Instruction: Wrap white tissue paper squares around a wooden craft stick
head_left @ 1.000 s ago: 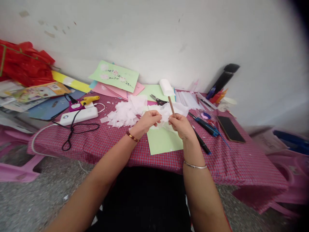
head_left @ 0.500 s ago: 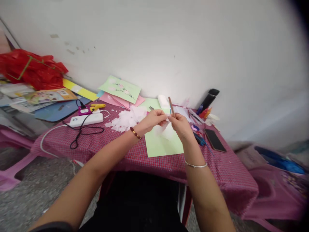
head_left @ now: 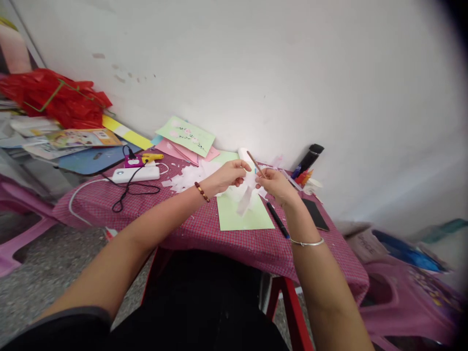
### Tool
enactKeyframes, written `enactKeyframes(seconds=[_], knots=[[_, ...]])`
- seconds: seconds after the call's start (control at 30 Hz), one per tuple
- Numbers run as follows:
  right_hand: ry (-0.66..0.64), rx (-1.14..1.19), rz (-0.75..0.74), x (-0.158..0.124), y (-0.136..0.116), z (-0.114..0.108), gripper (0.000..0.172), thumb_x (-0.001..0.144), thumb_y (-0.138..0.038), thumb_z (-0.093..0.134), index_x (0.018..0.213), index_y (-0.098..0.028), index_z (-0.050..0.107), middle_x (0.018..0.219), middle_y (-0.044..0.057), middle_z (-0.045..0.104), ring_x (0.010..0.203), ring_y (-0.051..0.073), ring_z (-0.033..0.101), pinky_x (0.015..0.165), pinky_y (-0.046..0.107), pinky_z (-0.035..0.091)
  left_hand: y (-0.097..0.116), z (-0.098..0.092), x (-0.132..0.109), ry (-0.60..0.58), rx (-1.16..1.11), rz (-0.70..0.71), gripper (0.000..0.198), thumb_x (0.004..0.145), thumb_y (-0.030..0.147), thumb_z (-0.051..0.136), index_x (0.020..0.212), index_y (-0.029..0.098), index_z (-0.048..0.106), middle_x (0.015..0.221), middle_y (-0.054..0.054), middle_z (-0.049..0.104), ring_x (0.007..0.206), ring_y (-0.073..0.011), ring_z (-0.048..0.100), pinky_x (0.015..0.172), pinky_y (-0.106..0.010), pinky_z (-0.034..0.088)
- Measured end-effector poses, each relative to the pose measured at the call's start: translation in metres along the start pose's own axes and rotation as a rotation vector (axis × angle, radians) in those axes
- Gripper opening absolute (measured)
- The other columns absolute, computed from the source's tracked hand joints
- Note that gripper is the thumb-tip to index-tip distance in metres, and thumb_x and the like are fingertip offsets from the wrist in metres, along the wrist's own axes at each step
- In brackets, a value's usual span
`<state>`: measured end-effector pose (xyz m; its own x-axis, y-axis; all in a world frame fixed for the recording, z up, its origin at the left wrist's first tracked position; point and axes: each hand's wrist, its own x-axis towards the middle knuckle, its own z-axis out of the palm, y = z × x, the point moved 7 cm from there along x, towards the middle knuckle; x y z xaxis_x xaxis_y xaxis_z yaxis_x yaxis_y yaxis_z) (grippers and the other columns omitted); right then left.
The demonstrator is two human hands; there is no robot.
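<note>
A low table [head_left: 204,239] covered in red checked cloth stands against a pale wall. On its near middle lies a light green card sheet [head_left: 243,217]. Behind that sheet and to the left sits a heap of white paper scraps [head_left: 190,178], and further left a white power bank [head_left: 136,174] with a black cable. Both of the person's hands are raised just above the far edge of the green sheet, close together. The left hand [head_left: 228,175] has its grip closed on a piece of white tissue paper [head_left: 244,197], which hangs down between the hands. The right hand [head_left: 276,185] pinches a thin wooden stick [head_left: 256,164], tilted up and to the left. A black pen [head_left: 278,220] lies just right of the sheet, and a dark phone [head_left: 316,214] lies beyond the pen.
</note>
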<state>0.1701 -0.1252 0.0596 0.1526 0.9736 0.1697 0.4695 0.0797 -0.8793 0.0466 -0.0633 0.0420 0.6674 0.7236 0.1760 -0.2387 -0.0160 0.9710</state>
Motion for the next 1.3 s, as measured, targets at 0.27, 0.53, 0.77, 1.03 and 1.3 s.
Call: enactKeyframes(seconds=[0.27,0.53,0.77,1.03,1.3], knots=[[0.057,0.223,0.047,-0.007,0.026,0.014,0.023,0.064,-0.029,0.063,0.082,-0.02,0.053,0.052,-0.007,0.052,0.038,0.005,0.027,0.04,0.023,0.019,-0.023,-0.011,-0.007,0.098,-0.067,-0.021,0.011,0.071,0.021,0.058,0.066,0.013,0.053,0.065,0.001,0.053,0.048,-0.0054,0.047,0.049,-0.022,0.041],[0.092,0.308,0.049,-0.022,0.044,0.035,0.034,0.064,-0.028,0.062,0.096,-0.02,0.053,0.053,-0.008,0.052,0.041,0.008,0.039,0.042,0.022,0.024,-0.054,-0.019,-0.028,0.312,-0.024,0.043,0.024,0.058,0.005,0.064,0.074,0.015,0.049,0.062,0.008,0.046,0.05,-0.0039,0.044,0.05,-0.017,0.036],[0.168,0.257,-0.008,-0.029,0.059,0.036,0.035,0.068,-0.031,0.061,0.101,-0.019,0.053,0.052,-0.009,0.048,0.047,0.011,0.047,0.048,0.023,0.031,-0.068,-0.043,-0.033,0.445,-0.025,0.039,0.031,0.067,0.006,0.058,0.096,0.016,0.049,0.077,0.004,0.048,0.059,-0.0029,0.048,0.057,-0.015,0.039],[0.112,0.184,-0.066,-0.05,0.073,0.063,0.03,0.07,-0.024,0.055,0.1,-0.019,0.053,0.049,-0.012,0.037,0.045,0.011,0.04,0.053,0.026,0.04,-0.081,-0.031,-0.048,0.112,0.232,-0.161,0.017,0.067,0.024,0.068,0.079,0.014,0.061,0.065,0.0,0.056,0.056,-0.0102,0.051,0.051,-0.021,0.035],[0.111,0.201,-0.044,-0.059,0.082,0.063,0.029,0.072,-0.024,0.055,0.101,-0.02,0.052,0.052,-0.011,0.037,0.047,0.011,0.041,0.058,0.028,0.045,-0.047,-0.021,-0.021,0.019,0.47,-0.069,0.035,0.068,0.03,0.067,0.047,0.015,0.043,0.046,0.005,0.035,0.046,-0.0068,0.03,0.045,-0.022,0.02]])
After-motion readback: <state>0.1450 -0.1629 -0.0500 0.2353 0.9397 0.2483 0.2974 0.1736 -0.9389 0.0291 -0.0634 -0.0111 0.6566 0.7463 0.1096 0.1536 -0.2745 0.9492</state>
